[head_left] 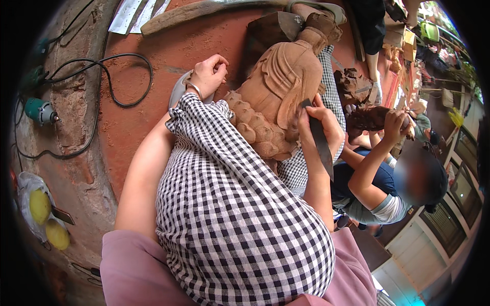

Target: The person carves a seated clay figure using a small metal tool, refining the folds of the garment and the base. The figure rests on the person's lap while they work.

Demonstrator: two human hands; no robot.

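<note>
A carved wooden statue [286,76] of a robed figure lies slantwise across my checked-cloth lap, its head end pointing away to the upper right. Rounded, petal-like carving [255,125] covers its base, close to my body. My right hand [324,125] is closed on a dark flat blade [320,137] that tapers to a point toward me; its fingers are beside the statue's lower right side. My left hand [206,76], a bracelet at its wrist, rests left of the statue with fingers curled and nothing visible in them.
A black cable [125,104] loops over the red floor at left, near a green power tool [41,111]. Yellow fruits [40,206] lie by a plastic bag. A long wooden piece [204,13] lies beyond. At right, another person [380,188] holds a dark carving [375,117].
</note>
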